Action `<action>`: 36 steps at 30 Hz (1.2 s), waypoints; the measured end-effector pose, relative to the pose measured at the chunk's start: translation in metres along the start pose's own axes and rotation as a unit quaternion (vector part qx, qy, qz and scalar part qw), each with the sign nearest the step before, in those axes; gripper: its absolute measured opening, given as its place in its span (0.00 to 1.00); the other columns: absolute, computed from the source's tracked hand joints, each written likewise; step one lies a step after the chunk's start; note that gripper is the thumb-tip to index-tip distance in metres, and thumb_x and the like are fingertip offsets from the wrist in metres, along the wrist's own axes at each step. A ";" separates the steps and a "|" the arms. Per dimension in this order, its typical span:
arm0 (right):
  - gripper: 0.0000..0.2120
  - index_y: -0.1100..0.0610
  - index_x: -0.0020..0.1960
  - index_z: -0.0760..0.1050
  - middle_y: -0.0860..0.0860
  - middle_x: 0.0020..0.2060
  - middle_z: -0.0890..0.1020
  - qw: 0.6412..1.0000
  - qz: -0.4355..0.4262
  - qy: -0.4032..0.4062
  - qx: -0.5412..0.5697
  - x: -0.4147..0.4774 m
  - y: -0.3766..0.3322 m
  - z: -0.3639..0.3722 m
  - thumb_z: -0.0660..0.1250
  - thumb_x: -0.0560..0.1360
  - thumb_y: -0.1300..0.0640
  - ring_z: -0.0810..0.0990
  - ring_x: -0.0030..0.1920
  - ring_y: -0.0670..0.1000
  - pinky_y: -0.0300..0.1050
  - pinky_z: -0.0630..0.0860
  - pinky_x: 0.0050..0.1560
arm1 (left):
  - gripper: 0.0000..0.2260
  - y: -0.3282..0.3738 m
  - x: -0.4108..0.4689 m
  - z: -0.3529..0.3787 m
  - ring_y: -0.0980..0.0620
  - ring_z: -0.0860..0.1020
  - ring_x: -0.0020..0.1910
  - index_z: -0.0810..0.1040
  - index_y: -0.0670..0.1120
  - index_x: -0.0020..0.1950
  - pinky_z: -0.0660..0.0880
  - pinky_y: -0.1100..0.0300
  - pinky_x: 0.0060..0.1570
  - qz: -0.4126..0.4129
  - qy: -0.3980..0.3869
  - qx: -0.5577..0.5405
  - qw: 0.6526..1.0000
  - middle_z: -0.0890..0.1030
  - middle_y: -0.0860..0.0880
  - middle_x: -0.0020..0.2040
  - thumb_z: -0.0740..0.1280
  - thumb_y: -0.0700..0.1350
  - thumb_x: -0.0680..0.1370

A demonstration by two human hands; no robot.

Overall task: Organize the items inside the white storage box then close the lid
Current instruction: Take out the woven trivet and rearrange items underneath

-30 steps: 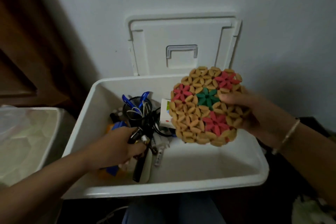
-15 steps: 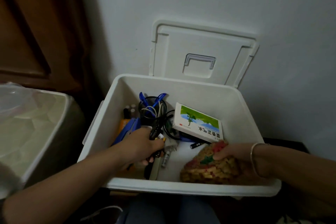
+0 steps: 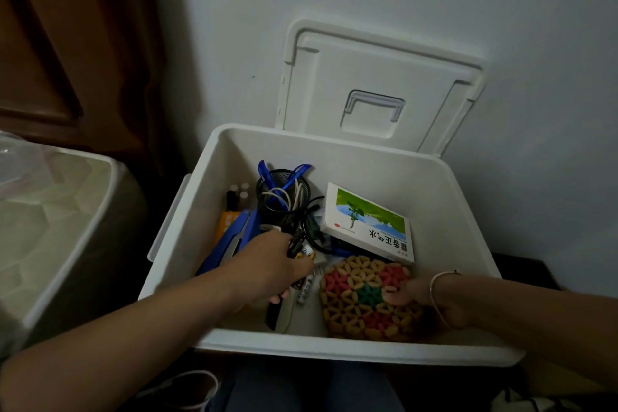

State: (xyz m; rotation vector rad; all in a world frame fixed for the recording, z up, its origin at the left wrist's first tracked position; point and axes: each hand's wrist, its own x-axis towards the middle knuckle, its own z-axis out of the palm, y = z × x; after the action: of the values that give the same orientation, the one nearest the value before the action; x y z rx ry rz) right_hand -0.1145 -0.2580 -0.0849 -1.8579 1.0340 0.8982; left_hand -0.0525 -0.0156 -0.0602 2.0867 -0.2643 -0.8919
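The white storage box (image 3: 461, 211) stands open, its lid (image 3: 378, 84) leaning upright against the wall behind it. My right hand (image 3: 418, 294) holds a round beaded mat (image 3: 361, 301) flat on the box floor at the front right, thumb on top. My left hand (image 3: 271, 264) reaches in and grips a bundle of small dark items and cables in the middle. Behind sit a black mesh pen cup (image 3: 282, 192) with blue pens, a white and green carton (image 3: 368, 224) and a blue stapler (image 3: 234, 237).
A pale lidded bin (image 3: 57, 227) stands to the left of the box. A dark wooden door (image 3: 67, 43) is at the back left, the white wall behind. Small bottles (image 3: 239, 192) and an orange pack (image 3: 225, 222) crowd the box's left side.
My right hand has brought the beaded mat down from above the box and laid it flat on the floor. The carton has come into view. My left hand stays on the bundle.
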 end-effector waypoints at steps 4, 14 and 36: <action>0.32 0.60 0.70 0.65 0.59 0.66 0.72 0.998 -0.029 0.003 -0.048 0.011 0.004 0.007 0.73 0.70 0.53 0.70 0.66 0.60 0.56 0.67 0.68 | 0.10 0.000 0.001 0.000 0.61 0.71 0.17 0.76 0.44 0.41 0.70 0.69 0.21 -0.001 -0.001 0.014 1.000 0.73 0.54 0.21 0.63 0.47 0.79; 0.30 0.58 0.64 0.68 0.54 0.61 0.74 0.872 -0.201 0.145 -0.421 0.013 0.007 0.007 0.67 0.71 0.38 0.74 0.59 0.53 0.43 0.73 0.60 | 0.09 0.000 0.003 0.000 0.61 0.72 0.17 0.76 0.44 0.44 0.72 0.68 0.24 0.007 -0.006 0.052 0.999 0.76 0.51 0.27 0.63 0.47 0.80; 0.27 0.55 0.67 0.67 0.53 0.63 0.74 0.936 -0.124 -0.002 -0.328 0.008 0.011 0.012 0.70 0.72 0.47 0.73 0.62 0.52 0.42 0.70 0.58 | 0.09 -0.005 0.039 0.040 0.56 0.79 0.40 0.75 0.48 0.55 0.76 0.67 0.35 -0.084 -0.239 0.033 0.967 0.80 0.50 0.46 0.65 0.50 0.78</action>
State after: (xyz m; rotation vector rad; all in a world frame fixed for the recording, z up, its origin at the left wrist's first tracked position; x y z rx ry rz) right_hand -0.1233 -0.2536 -0.1004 -2.4610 0.4926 1.1830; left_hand -0.0518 -0.0553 -0.0994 1.9470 -0.3749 -1.5087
